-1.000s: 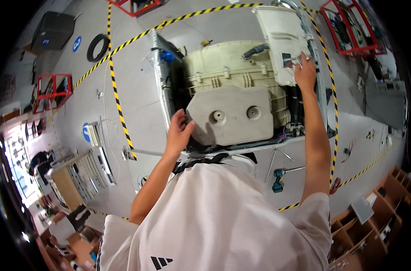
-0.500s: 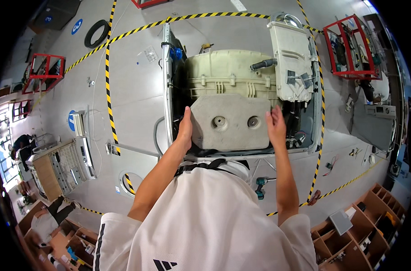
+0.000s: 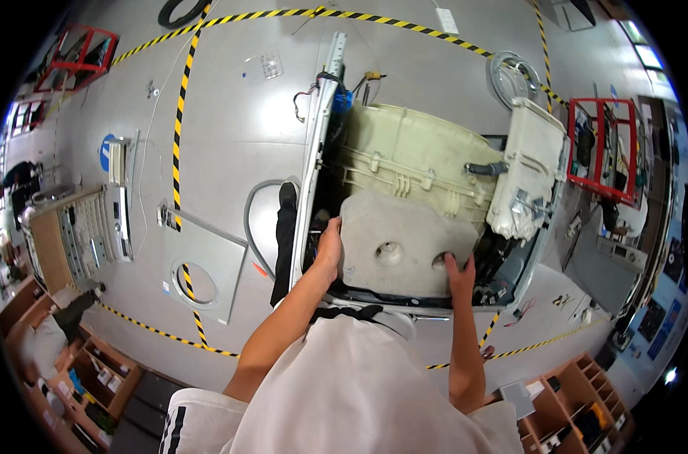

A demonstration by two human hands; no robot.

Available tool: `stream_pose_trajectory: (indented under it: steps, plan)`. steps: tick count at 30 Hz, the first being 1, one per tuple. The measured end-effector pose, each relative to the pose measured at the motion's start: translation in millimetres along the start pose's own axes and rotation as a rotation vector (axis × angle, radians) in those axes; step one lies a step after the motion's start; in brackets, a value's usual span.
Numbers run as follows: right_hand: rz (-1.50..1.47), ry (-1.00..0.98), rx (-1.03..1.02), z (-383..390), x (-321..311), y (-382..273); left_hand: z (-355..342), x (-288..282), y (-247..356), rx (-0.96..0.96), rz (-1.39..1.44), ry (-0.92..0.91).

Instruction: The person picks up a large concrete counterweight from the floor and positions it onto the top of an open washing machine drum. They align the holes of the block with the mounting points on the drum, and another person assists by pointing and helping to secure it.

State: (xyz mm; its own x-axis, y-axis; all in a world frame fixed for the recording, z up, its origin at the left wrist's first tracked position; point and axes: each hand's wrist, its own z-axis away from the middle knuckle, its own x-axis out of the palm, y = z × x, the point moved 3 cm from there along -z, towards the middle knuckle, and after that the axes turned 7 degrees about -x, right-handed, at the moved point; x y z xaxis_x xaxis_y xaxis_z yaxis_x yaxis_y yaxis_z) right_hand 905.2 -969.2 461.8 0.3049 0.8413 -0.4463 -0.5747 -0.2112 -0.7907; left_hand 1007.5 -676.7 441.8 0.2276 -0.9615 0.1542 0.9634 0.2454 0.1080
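While lifting: keep block [image 3: 401, 246] level, clear of tub [image 3: 416, 163].
Left hand [image 3: 329, 244]: clamped on block's left edge.
Right hand [image 3: 460, 274]: clamped on its lower right edge.

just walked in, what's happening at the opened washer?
A person in a white shirt leans over a washing machine with its top panel off. Both hands grip a grey concrete counterweight block sitting over the cream plastic tub: the left hand on its left edge, the right hand on its near right edge. A detached grey panel with a round hole lies on the floor to the left.
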Motion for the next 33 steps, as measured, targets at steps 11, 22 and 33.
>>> stream_pose_trajectory:
  steps: [11,22,33]
  plan:
    - [-0.011,-0.068,0.052,0,-8,5,-16,2,0,-0.239,0.209,-0.150]
    - [-0.049,-0.109,0.095,-8,-3,3,-25,7,14,-0.256,0.178,-0.218]
    - [-0.147,-0.061,0.124,-12,-2,-20,-15,13,16,-0.185,0.039,-0.240]
